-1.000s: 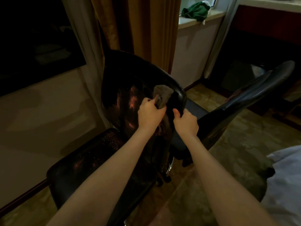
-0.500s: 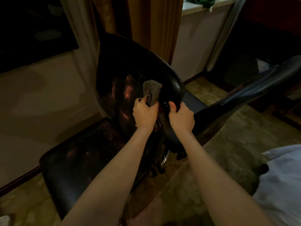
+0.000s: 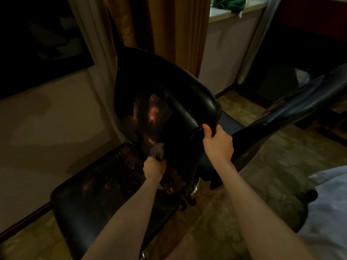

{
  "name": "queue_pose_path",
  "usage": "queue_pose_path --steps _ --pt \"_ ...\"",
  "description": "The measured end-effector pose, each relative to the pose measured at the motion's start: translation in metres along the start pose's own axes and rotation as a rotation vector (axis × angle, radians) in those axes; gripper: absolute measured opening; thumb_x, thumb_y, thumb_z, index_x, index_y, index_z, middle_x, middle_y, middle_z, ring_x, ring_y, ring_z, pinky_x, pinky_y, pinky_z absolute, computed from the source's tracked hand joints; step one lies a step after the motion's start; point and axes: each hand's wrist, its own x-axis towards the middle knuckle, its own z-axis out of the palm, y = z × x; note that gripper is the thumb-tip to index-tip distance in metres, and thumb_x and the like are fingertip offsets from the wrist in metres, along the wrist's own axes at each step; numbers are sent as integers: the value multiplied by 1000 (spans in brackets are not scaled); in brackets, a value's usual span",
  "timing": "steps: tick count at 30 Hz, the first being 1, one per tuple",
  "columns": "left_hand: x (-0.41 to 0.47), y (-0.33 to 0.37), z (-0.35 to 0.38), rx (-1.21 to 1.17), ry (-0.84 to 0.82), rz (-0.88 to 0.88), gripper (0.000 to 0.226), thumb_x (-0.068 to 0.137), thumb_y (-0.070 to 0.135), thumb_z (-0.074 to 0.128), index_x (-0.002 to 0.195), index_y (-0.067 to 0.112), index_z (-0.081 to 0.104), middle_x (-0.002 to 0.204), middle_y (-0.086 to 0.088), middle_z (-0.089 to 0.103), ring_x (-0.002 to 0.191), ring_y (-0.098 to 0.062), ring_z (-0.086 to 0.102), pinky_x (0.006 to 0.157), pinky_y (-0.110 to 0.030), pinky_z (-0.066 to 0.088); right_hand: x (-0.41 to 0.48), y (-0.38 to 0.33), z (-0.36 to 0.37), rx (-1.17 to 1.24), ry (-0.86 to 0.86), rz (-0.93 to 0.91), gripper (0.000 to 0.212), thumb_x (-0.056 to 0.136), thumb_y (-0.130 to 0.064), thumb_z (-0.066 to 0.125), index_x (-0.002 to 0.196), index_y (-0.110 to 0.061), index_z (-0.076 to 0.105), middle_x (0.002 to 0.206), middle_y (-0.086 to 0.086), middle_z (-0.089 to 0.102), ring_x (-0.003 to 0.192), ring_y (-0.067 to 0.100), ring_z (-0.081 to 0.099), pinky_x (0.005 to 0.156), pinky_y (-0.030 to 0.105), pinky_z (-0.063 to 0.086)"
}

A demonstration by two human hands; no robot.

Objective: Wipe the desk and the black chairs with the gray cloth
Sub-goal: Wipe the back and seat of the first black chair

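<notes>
Chair gets a wipe-down: a left hand (image 3: 154, 168) presses a crumpled gray cloth (image 3: 157, 150) low on the worn back of a glossy black leather chair (image 3: 169, 94).
The right hand (image 3: 217, 143) clamps the backrest's edge, fingers curled over it; the left grips the cloth. Best, by judgement: brace firmly and wipe overlapping strokes down toward the speckled seat (image 3: 97, 184). No bucket or bin shows; a pale window ledge (image 3: 225, 15) bears a green fabric bundle (image 3: 230, 3).

Left forearm (image 3: 120, 222) and right forearm (image 3: 253, 203) are bare, and so are the left grip (image 3: 154, 167) and right grip (image 3: 218, 142). Pale fabric (image 3: 328, 212) at lower right might be clothing; I can't tell.
</notes>
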Motion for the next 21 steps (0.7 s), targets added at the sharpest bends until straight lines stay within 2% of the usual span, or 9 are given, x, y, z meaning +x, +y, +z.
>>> queue_pose_path --steps 4,6,8,11,13,15,19,21 --pt "0 11 -26 -4 -28 132 31 88 25 61 105 -1 64 102 -16 64 100 -33 60 76 -28 41 1 -15 -3 -24 -24 36 38 96 -46 41 100 -11 58 81 4 57 74 20 56 57 30 40" --pt "-5 31 -44 -46 -6 232 23 85 23 62 91 2 68 86 -11 64 89 -27 61 68 -25 41 2 -23 -3 -50 -59 97 40 96 -45 41 106 -10 58 91 8 61 84 25 59 70 35 48" --pt "-10 62 -65 -108 20 335 18 85 23 62 82 5 67 76 -6 60 81 -24 58 62 -25 40 2 -35 -3 -108 -55 161 43 96 -44 42 117 -8 54 111 13 61 103 31 57 88 43 47" --pt "-19 106 -89 -179 47 460 23 87 26 61 96 6 67 87 -6 61 82 -21 55 67 -25 38 -3 -56 -7 -211 56 116 61 94 -33 51 143 -7 28 144 14 37 131 32 35 105 48 31" --pt "-21 127 -97 -203 54 489 25 88 28 60 103 8 67 95 -7 63 88 -23 57 70 -25 39 -6 -78 -12 -255 170 -4 69 94 -27 53 148 -9 15 152 11 23 139 29 23 109 47 23" --pt "-19 140 -96 -192 55 489 25 88 28 60 103 10 67 100 -8 65 94 -25 60 72 -25 41 -2 -100 -12 -366 215 -137 67 94 -24 50 149 -12 13 154 10 19 141 26 19 111 45 20" --pt "-19 149 -69 -116 32 533 32 88 31 57 105 7 68 107 -14 65 99 -31 60 78 -30 46 30 -135 -9 -536 42 -258 65 97 -19 41 151 -14 4 156 16 10 144 29 9 116 44 11" --pt "-17 154 -56 -45 52 574 35 90 32 52 109 7 66 112 -17 60 103 -34 56 80 -32 44 51 -139 -7 -619 -79 -312 68 97 -15 40 151 -18 0 155 19 12 143 32 13 115 43 14"
